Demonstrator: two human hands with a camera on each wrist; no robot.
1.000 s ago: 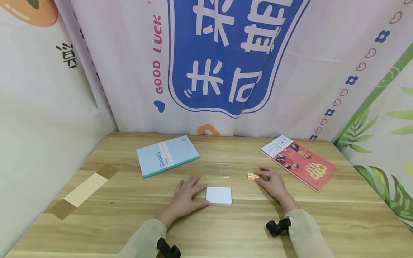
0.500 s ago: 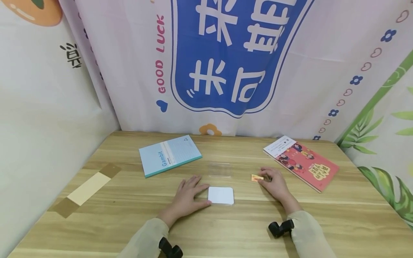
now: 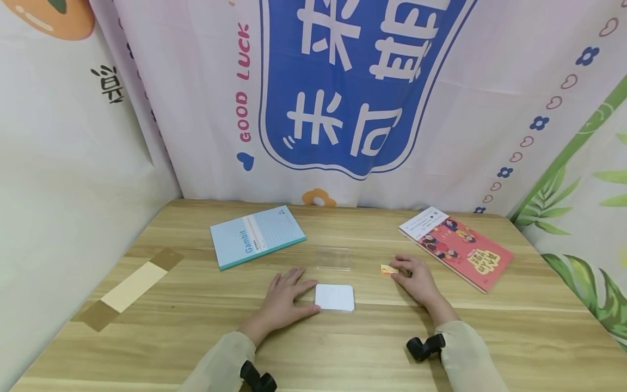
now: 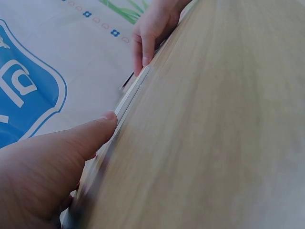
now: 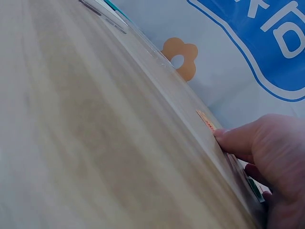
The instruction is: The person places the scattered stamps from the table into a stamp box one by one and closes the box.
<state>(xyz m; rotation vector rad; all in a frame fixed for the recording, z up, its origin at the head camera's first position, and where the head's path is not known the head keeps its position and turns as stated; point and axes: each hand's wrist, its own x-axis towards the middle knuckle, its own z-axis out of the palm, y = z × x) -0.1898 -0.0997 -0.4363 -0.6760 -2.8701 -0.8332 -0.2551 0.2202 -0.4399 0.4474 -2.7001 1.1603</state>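
Laid out flat on a streaked wood-grain table (image 3: 343,354)

Carries a slanted blue notebook (image 3: 258,237) at back left and a red booklet (image 3: 460,250) at back right. Between and nearer the front, bears a clear flat piece (image 3: 334,258), then a rounded white card (image 3: 334,297). Shows an orange slip (image 3: 387,270) at surface level farther right; toward the left, holds a pale strip (image 3: 134,287) with brown ends.

"GOOD LUCK" in pink running up the far cloth (image 3: 206,98), large white "未来可期" on its blue shield (image 3: 343,81), "Gambit" on the light blue notebook (image 3: 258,237) at far left, characters on the red book (image 3: 458,250) at far right too small to read
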